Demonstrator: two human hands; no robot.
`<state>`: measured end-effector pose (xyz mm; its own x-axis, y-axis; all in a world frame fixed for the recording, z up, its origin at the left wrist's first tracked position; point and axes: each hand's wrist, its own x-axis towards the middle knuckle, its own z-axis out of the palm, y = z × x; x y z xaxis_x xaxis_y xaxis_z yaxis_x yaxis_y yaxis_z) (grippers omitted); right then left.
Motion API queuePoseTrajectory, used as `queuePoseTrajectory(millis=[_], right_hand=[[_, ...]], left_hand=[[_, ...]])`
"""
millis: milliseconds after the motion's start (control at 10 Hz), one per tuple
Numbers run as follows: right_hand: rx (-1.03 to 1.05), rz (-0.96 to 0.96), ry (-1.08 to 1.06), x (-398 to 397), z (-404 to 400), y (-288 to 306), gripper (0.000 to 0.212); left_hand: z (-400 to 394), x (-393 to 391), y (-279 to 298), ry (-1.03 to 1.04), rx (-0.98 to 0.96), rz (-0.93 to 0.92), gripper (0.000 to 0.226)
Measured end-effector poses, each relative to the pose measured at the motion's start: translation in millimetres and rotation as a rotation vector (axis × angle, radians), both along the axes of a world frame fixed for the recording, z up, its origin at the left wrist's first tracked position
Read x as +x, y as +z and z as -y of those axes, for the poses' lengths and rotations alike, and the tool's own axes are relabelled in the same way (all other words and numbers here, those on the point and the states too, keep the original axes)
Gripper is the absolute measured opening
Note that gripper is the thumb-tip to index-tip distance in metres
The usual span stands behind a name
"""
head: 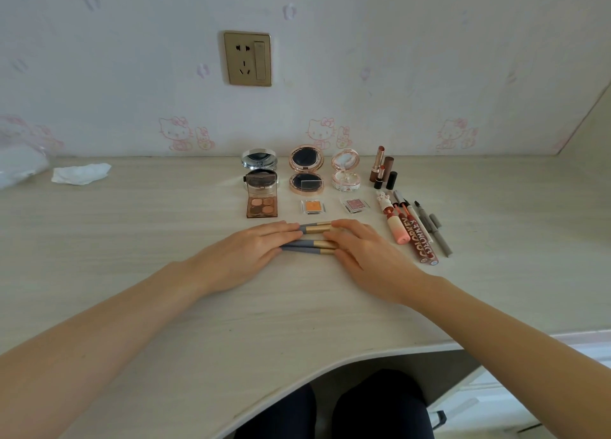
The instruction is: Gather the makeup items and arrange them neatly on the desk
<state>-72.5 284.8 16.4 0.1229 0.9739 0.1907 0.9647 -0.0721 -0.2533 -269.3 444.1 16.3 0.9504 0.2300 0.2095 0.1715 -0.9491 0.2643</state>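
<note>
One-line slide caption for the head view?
Both hands press makeup brushes together below neatly arranged compacts.

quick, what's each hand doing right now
Left hand: open, fingers straight, resting on the makeup brushes.
Right hand: open, fingers flat over the other end of the brushes.

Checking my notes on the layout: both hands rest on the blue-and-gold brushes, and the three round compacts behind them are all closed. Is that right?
Not quite. In the head view the three round compacts stand open, lids raised. The rest holds: the left hand and right hand rest on the blue-and-gold brushes.
</note>
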Motion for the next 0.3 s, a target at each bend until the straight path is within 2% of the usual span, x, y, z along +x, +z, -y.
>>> queuePoseTrajectory(millis=[300], right_hand=[[0.058, -0.010, -0.014, 1.8, 1.6, -1.3, 0.039]], left_hand=[[2.2, -4.6, 2.1, 0.071, -0.016, 0.021, 0.042]])
